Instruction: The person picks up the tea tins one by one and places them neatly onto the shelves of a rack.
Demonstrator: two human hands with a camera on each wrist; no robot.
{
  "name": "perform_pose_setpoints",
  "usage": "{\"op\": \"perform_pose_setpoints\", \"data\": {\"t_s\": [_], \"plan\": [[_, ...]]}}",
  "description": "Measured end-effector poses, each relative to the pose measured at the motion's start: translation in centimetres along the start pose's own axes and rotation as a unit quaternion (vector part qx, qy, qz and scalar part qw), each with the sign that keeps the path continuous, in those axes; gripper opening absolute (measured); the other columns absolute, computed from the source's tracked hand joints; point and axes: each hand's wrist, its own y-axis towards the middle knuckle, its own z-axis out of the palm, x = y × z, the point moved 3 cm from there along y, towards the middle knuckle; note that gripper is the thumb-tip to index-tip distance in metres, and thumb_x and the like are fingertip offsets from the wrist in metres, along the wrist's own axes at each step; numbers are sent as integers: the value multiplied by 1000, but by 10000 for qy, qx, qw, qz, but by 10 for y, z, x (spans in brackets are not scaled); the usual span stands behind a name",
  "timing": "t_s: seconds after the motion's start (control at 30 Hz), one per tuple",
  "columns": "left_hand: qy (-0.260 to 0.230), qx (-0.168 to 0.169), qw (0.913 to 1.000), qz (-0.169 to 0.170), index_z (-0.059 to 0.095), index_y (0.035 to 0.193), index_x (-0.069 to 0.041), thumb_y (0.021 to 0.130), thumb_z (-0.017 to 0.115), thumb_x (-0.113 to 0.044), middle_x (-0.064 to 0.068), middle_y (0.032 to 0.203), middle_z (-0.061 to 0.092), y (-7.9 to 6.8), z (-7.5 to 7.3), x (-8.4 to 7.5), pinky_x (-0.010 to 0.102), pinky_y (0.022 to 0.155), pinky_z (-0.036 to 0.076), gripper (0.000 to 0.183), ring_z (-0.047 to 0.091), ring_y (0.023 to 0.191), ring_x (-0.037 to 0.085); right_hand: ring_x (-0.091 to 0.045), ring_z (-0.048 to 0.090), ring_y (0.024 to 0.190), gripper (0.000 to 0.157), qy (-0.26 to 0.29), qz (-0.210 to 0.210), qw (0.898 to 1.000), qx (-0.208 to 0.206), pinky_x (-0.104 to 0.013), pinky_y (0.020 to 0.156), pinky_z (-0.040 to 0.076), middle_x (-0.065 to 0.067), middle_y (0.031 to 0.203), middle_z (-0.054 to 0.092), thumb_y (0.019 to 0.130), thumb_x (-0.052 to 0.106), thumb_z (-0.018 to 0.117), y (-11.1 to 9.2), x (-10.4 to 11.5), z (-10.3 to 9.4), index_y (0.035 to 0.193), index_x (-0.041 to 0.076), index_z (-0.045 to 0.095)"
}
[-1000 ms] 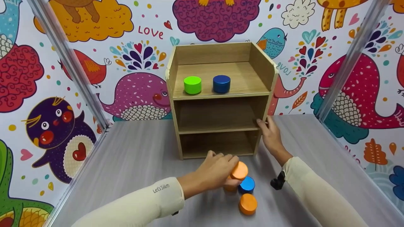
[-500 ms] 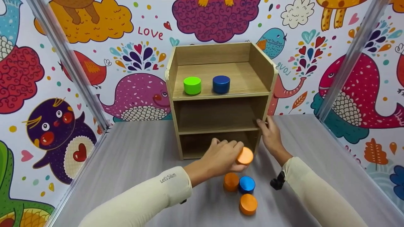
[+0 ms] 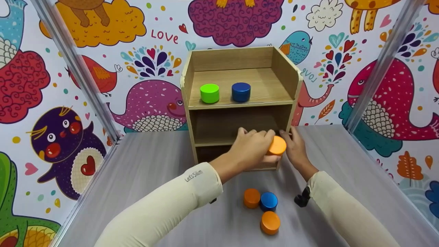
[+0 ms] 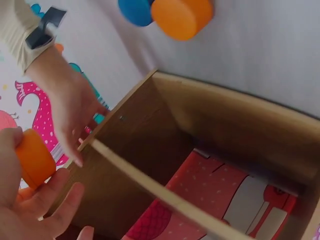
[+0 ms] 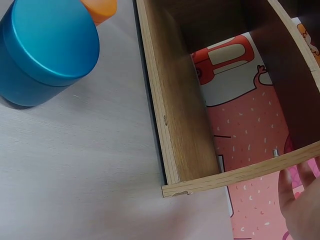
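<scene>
In the head view my left hand [image 3: 252,147] grips an orange round tin [image 3: 277,146] between thumb and fingers. It is raised in front of the middle level of a small wooden shelf [image 3: 236,104]. The left wrist view shows this orange tin [image 4: 35,159] beside the shelf's side panel, other fingers spread below it. With thumb and fingers either side of the panel edge, my right hand [image 3: 296,151] holds the shelf's right side. A green tin [image 3: 209,93] and a dark blue tin [image 3: 241,92] stand on the top level.
Two orange tins, one at the back [image 3: 252,198] and one nearer [image 3: 270,223], stand with a blue tin [image 3: 269,201] on the grey table [image 3: 154,206] before the shelf. Walls printed with cartoon animals [image 3: 157,103] and metal corner posts [image 3: 377,72] enclose the table.
My left hand has lifted the orange tin off the group on the table and carried it forward, up and slightly right to the shelf. My right hand has stayed put.
</scene>
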Motion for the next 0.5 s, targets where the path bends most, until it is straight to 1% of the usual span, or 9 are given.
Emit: {"op": "perform_pose_setpoints", "data": {"t_s": [0.03, 0.13, 0.27, 0.37, 0.43, 0.5], "plan": [[-60, -3, 10000, -15, 54, 137, -15, 93, 57, -68, 0, 121, 72, 2, -3, 0, 44, 84, 47, 70, 67, 98, 20, -30, 55, 127, 53, -10, -18, 10000, -1, -47, 107, 44, -12, 143, 55, 106, 46, 47, 0, 0, 0, 151, 17, 45], [-270, 18, 9996, -86, 53, 140, -14, 94, 58, -66, 1, 123, 71, 9, -12, 2, 44, 86, 47, 70, 66, 99, 20, -32, 55, 127, 50, -76, -61, 10000, -15, -49, 107, 44, -14, 142, 55, 107, 39, 46, 2, -1, 0, 150, 14, 45], [-461, 8, 9985, -284, 51, 143, -13, 94, 60, -64, 2, 125, 70, 18, -24, 5, 46, 89, 46, 72, 66, 103, 20, -29, 56, 120, 44, -203, -112, 9997, -77, -43, 100, 45, -16, 134, 58, 107, 34, 44, 4, -1, 0, 143, 9, 50], [-525, -50, 9975, -464, 52, 140, -13, 93, 60, -65, 2, 123, 70, 26, -33, 9, 49, 90, 47, 70, 67, 104, 20, -27, 56, 118, 43, -175, -146, 9997, -59, -38, 97, 44, -16, 132, 59, 108, 34, 45, 4, 0, -1, 142, 9, 51], [-550, -67, 9967, -589, 53, 134, -13, 92, 61, -66, 2, 120, 71, 30, -40, 11, 51, 92, 47, 68, 68, 104, 19, -26, 55, 122, 45, -42, -152, 9999, 14, -39, 100, 44, -15, 136, 58, 108, 36, 46, 3, 1, 0, 145, 11, 49], [-581, -64, 9956, -732, 54, 130, -14, 92, 61, -66, 1, 116, 71, 36, -46, 14, 52, 93, 48, 64, 68, 103, 19, -28, 54, 125, 47, 113, -140, 9998, 71, -42, 103, 43, -16, 139, 56, 107, 37, 48, 2, 2, 0, 148, 13, 47]]}}
